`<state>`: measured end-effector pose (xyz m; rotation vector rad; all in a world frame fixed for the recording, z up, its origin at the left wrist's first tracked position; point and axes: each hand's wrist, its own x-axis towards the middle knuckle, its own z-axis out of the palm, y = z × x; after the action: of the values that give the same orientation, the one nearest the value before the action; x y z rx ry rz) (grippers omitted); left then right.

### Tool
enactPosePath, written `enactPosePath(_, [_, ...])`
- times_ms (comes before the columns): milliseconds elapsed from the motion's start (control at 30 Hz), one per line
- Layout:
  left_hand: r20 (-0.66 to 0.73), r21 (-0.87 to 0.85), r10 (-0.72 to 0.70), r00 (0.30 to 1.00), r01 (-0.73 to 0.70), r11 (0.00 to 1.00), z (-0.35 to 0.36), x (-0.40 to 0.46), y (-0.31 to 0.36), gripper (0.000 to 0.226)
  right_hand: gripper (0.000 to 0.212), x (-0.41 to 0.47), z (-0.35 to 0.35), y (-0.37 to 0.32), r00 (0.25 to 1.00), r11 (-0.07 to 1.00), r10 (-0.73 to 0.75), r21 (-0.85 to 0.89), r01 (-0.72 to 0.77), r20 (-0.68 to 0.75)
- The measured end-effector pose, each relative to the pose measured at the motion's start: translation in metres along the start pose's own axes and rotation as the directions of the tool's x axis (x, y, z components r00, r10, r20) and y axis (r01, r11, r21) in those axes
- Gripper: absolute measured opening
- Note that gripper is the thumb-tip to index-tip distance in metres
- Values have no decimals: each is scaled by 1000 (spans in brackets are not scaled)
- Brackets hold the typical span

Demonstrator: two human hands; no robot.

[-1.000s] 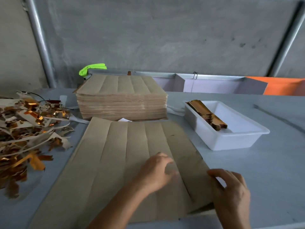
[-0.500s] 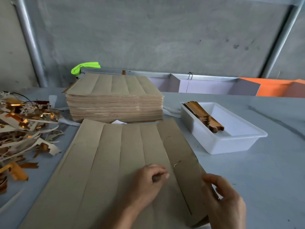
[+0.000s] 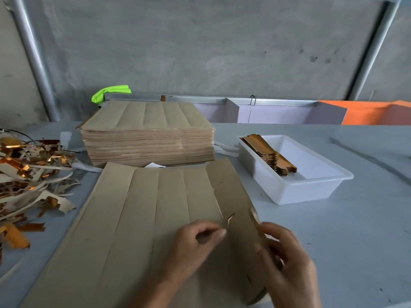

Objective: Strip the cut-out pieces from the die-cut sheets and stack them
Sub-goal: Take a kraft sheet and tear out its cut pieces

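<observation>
Brown sheet (image 3: pixel 142 218) lies near; left hand (image 3: pixel 195 245) pinches its cut, right hand (image 3: pixel 287 261) grasps the raised right strip (image 3: pixel 235 205).

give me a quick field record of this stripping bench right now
sheet in work: die-cut sheet, flat, brown side up, rightmost strip lifting
left hand: left hand pinches the strip's left edge
right hand: right hand grips the strip's right edge
supply: stack of sheets behind
done pieces: cut-out pieces piled in white tray
waste: scrap pile at left
</observation>
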<state>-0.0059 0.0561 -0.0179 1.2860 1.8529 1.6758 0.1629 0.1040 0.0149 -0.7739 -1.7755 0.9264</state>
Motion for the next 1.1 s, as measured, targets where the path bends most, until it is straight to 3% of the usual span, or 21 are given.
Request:
enactPosePath(100, [35, -134, -17, 999, 22, 991, 1, -3, 9, 26, 43, -9, 18, -12, 978, 988, -143, -39, 150, 153])
enactPosePath(200, [40, -200, -88, 995, 94, 975, 0, -4, 12, 36, 47, -15, 30, -17, 950, 965, -225, -89, 249, 217])
enactPosePath(400, [72, -231, -159, 985, 171, 958, -2, -4, 16, 44, 39, -15, 25, -15, 934, 925, -313, -170, 341, 171])
enactPosePath(500, [103, -221, -164, 981, 183, 958, -3, -6, 18, 31, 32, -12, 19, -15, 926, 872, -353, -312, 376, 130])
enactPosePath(600, [112, -221, -177, 978, 199, 955, -2, -7, 19, 39, 35, -8, 8, -11, 925, 832, -371, -414, 369, 80])
enactPosePath(767, [131, -81, -177, 975, 188, 979, 7, -8, 21, 54, 20, -1, -13, -3, 980, 930, -199, -315, 187, -4])
enactPosePath(867, [195, 234, -33, 980, -14, 972, 11, -8, 15, 27, 21, 4, -30, 15, 998, 923, 17, -384, -37, -54])
enactPosePath(933, [256, 342, 47, 966, -136, 930, 13, -11, 13, 19, 14, 3, -41, 29, 988, 887, 151, -438, -145, -21])
enactPosePath(1000, [355, 434, 59, 933, -221, 874, 14, -16, 15, 33, 12, -2, -44, 34, 967, 824, 254, -520, -226, -18])
enactPosePath(1100, [440, 596, 17, 898, -305, 743, 17, -24, 15, 69, 23, -10, -41, 39, 968, 767, 249, -606, -212, -24])
